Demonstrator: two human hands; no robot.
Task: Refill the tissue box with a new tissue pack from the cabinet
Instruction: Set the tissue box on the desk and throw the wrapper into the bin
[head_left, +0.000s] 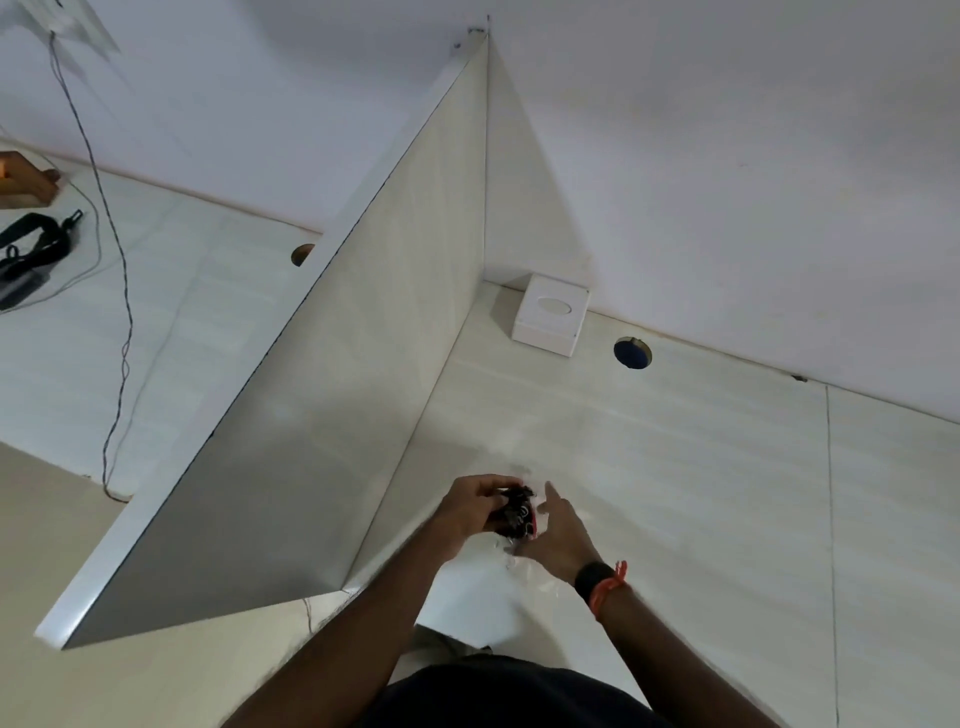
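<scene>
The left hand (470, 506) curls its fingers around a small dark bundle (515, 512) with a red edge, the grip pressed in on it from the left side. What the bundle is cannot be told; the frame is blurred here. The right hand (558, 535) meets the bundle from the right, its index finger stretched out and pointing up past the bundle's top, the other fingers tucked under it. Whether the right grip pinches anything cannot be told. Just below the 2 hands, crumpled clear plastic wrap (524, 564) hangs near the right palm, touching or nearly touching it. A black band (594, 577) and an orange thread (613, 584) circle the right wrist.

Both hands hover over the pale surface (701, 467). Well beyond the grip, in the far corner where the divider panel (363, 364) meets the wall, the white tissue box (550, 314) stands on the surface with its oval slot facing up. Just right of the box is a round cable hole (632, 353). Far left of the grip, past the divider, a thin cable (122, 291) trails across the neighbouring desk beside a black strap (36, 241).
</scene>
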